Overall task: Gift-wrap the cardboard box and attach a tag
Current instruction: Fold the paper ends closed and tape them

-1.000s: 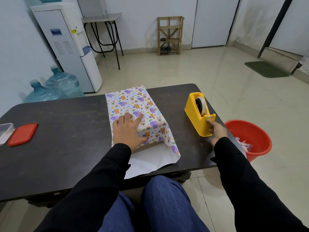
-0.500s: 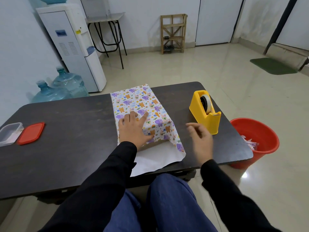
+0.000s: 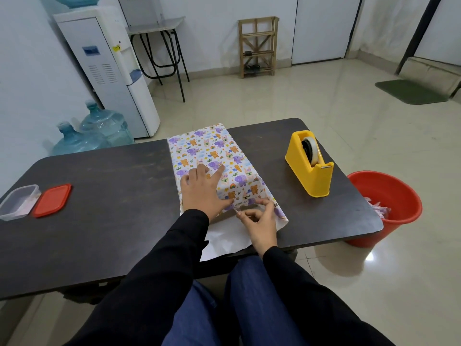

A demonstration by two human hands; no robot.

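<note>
The box lies under animal-print wrapping paper [image 3: 212, 151] in the middle of the dark table [image 3: 99, 221], so the cardboard itself is hidden. My left hand [image 3: 202, 191] presses flat on the paper's top, fingers spread. My right hand [image 3: 259, 221] is at the near end of the box, thumb and forefinger pinching what looks like a small strip of tape against the paper's edge. The paper's white underside [image 3: 224, 240] sticks out over the table's near edge.
A yellow tape dispenser [image 3: 310, 163] stands to the right of the box. A clear tub [image 3: 17, 206] and its red lid [image 3: 52, 199] lie at the far left. A red bucket [image 3: 389, 206] stands on the floor at the right.
My right hand left the tape dispenser and came leftward to the near end of the wrapped box. My left hand stayed pressed on the paper.
</note>
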